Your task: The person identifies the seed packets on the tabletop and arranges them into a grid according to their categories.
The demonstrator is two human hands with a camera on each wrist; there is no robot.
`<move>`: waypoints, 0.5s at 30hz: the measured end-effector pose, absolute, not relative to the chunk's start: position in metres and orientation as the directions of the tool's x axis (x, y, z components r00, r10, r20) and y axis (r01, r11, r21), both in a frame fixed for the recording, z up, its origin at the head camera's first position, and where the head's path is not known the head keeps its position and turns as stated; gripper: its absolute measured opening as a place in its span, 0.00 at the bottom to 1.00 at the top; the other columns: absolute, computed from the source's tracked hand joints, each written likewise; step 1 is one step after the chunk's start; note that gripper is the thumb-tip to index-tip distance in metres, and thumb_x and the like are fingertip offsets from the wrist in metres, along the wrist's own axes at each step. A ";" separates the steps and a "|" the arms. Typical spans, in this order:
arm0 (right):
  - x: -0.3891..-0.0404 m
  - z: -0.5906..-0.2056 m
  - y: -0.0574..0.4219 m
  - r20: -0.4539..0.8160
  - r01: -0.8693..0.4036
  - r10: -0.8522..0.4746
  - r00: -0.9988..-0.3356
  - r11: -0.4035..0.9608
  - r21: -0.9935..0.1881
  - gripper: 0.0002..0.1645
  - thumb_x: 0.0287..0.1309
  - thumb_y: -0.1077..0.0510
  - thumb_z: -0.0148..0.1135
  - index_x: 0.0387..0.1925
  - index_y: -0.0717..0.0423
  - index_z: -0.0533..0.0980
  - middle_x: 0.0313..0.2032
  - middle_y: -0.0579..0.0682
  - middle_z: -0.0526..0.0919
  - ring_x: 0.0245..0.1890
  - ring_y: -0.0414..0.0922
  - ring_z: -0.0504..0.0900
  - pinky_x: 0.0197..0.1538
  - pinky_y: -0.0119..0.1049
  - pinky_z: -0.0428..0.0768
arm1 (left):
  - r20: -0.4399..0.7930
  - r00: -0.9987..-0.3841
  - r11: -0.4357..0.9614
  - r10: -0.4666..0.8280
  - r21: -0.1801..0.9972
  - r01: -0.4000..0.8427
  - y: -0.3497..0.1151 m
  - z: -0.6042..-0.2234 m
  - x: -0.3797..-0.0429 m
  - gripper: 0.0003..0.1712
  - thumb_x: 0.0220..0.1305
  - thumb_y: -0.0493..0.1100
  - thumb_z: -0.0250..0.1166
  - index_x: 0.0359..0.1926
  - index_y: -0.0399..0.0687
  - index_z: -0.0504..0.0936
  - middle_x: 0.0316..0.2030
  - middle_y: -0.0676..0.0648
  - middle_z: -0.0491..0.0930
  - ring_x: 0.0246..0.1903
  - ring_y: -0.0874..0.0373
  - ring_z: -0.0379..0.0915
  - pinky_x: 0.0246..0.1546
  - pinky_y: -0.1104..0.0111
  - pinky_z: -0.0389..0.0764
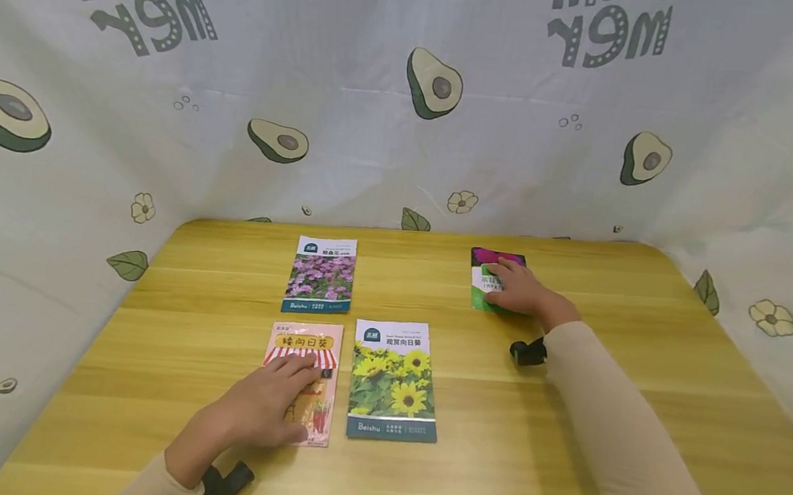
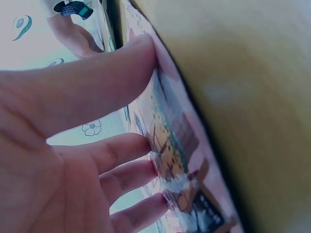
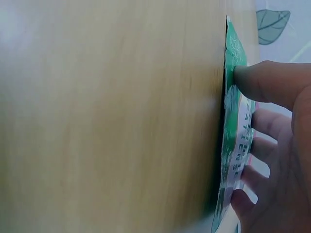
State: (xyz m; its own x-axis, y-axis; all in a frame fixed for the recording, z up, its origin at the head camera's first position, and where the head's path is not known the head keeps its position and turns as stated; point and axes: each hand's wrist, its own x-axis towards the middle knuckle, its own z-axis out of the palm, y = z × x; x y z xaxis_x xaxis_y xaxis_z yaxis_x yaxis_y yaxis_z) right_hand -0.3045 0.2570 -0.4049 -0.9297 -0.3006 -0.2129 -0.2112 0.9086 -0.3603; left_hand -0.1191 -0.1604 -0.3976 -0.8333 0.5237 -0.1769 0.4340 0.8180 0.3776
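Observation:
My left hand (image 1: 262, 401) rests its fingertips and thumb on a pink seed packet (image 1: 323, 421), which lies flat on the table. In the left wrist view the fingers are spread across the face of that packet. At the back right, my right hand (image 1: 524, 289) touches a green and white seed packet (image 1: 478, 279) with a magenta flower top. Its thumb (image 3: 248, 80) and fingertips press on the packet's face in the right wrist view, and the palm stays off it. Part of each packet is hidden under the hand.
A yellow sunflower seed packet (image 1: 393, 380) lies just right of the pink one. Behind the pink one is a packet with purple flowers (image 1: 321, 276). All lie on a wooden table (image 1: 475, 465), backed by an avocado-print cloth (image 1: 357, 74).

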 end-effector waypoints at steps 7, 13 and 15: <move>-0.302 -0.403 0.249 -0.243 -0.197 -0.290 -0.926 0.918 -0.345 0.44 0.62 0.49 0.53 0.75 0.64 0.54 0.76 0.70 0.46 0.75 0.72 0.44 0.74 0.71 0.46 | -0.183 -0.826 0.819 0.534 0.356 0.451 -0.158 -0.398 -0.119 0.44 0.53 0.51 0.73 0.68 0.39 0.69 0.70 0.39 0.66 0.71 0.38 0.60 0.69 0.44 0.67; -0.303 -0.403 0.243 -0.232 -0.214 -0.304 -0.924 0.914 -0.345 0.44 0.62 0.49 0.53 0.74 0.65 0.55 0.76 0.70 0.46 0.75 0.71 0.45 0.74 0.71 0.47 | -0.183 -0.826 0.823 0.534 0.337 0.457 -0.157 -0.393 -0.118 0.45 0.51 0.51 0.74 0.67 0.39 0.70 0.70 0.39 0.67 0.70 0.37 0.61 0.69 0.44 0.68; -0.303 -0.402 0.240 -0.231 -0.219 -0.310 -0.922 0.912 -0.348 0.44 0.62 0.49 0.54 0.74 0.65 0.55 0.75 0.70 0.46 0.75 0.72 0.45 0.74 0.71 0.47 | -0.188 -0.828 0.827 0.529 0.335 0.452 -0.157 -0.392 -0.118 0.45 0.51 0.52 0.74 0.67 0.39 0.70 0.70 0.40 0.67 0.70 0.37 0.61 0.69 0.44 0.68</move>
State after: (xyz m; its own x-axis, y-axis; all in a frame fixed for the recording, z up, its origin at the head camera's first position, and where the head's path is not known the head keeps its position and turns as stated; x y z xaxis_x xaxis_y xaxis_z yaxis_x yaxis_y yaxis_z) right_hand -0.3030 0.2403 -0.4022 -0.9223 -0.3096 -0.2314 -0.2188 0.9117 -0.3476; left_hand -0.1178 -0.1565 -0.3923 -0.8275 0.5291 -0.1880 0.4525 0.8266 0.3346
